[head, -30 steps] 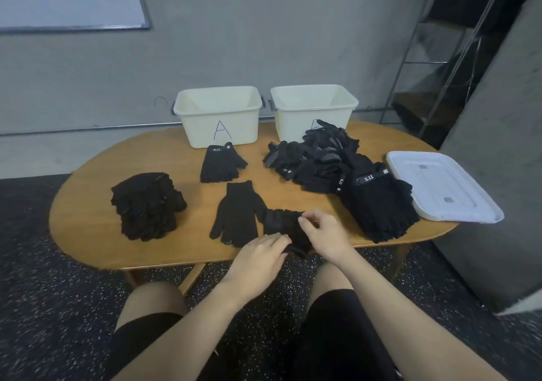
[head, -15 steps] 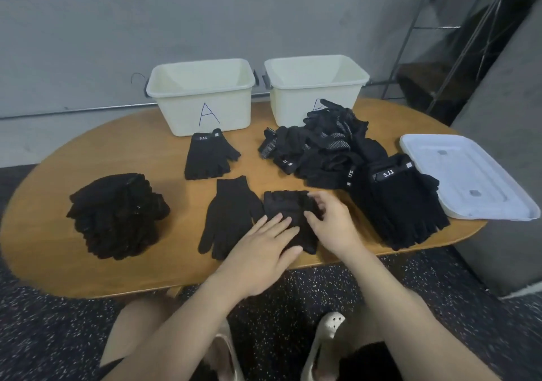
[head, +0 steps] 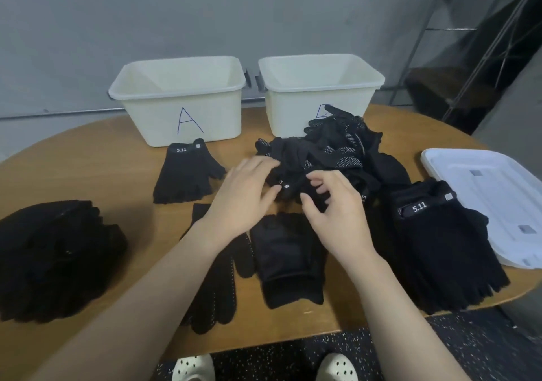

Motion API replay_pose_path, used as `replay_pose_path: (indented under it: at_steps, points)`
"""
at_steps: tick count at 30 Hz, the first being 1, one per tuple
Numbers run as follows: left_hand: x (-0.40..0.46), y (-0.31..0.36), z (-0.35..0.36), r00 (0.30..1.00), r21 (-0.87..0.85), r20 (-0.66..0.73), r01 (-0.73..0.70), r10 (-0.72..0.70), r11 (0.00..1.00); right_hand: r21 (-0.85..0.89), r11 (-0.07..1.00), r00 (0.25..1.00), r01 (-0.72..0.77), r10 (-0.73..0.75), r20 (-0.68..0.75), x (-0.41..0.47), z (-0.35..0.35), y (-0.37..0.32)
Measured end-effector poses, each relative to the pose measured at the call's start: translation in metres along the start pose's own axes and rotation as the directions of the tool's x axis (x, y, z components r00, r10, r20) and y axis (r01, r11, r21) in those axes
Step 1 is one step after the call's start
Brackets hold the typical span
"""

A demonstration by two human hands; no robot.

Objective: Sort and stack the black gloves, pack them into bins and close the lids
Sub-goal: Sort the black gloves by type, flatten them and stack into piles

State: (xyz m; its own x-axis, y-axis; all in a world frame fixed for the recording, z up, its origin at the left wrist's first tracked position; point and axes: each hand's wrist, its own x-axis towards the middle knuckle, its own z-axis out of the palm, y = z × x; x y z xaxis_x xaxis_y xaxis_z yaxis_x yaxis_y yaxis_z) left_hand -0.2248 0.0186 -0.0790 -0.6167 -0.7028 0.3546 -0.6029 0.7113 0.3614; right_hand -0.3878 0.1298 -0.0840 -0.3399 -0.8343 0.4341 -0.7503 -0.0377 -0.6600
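Mostly the action sits at frame centre, where the left hand (head: 245,194) and right hand (head: 333,204) reach into the loose heap of gloves (head: 331,155); the left fingers curl onto dark fabric, while the right fingers are bent and apart, and whether they pinch anything cannot be told. Both forearms cover parts of the dotted glove (head: 218,289) and folded glove (head: 289,260) below. One bin's (head: 319,87) letter is hidden by the heap. The lid (head: 495,193) is cut off at the right edge, and the stacked pile (head: 55,257) at the left.
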Motion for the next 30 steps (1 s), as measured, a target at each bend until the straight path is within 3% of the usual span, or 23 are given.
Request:
replay_pose_path:
  at_steps: [3,7,11,15,19,24,30]
  points:
    - [0.029,0.003,0.006,0.999,-0.012,0.038,-0.033,0.033,0.999,0.02,1.0,0.998,-0.006,0.007,-0.06,0.009,0.005,0.011]
    - [0.054,0.005,0.006,0.987,0.094,0.149,-0.08,0.066,0.992,0.031,0.998,0.996,-0.053,0.055,-0.065,0.016,0.01,0.018]
    - [0.055,0.007,-0.002,0.995,0.159,0.091,-0.052,0.037,0.986,0.011,0.999,0.996,-0.041,0.042,-0.073,0.021,0.016,0.015]
    - [0.034,0.003,-0.02,0.992,-0.144,-0.067,0.099,-0.11,0.985,0.009,1.0,0.996,-0.001,0.001,-0.087,0.029,0.017,0.008]
    - [0.001,0.014,-0.045,0.951,-0.444,-0.142,0.186,-0.274,0.876,-0.066,0.993,0.994,0.101,-0.103,-0.022,0.029,0.02,-0.005]
    - [-0.05,0.026,-0.059,0.943,-0.584,-0.109,0.195,-0.315,0.788,-0.078,0.992,0.994,0.104,-0.105,-0.008,0.023,0.019,-0.018]
    - [-0.081,0.022,-0.062,0.91,-0.674,-0.11,0.227,-0.4,0.703,0.177,0.984,0.965,0.037,-0.081,0.25,0.013,0.025,-0.03]
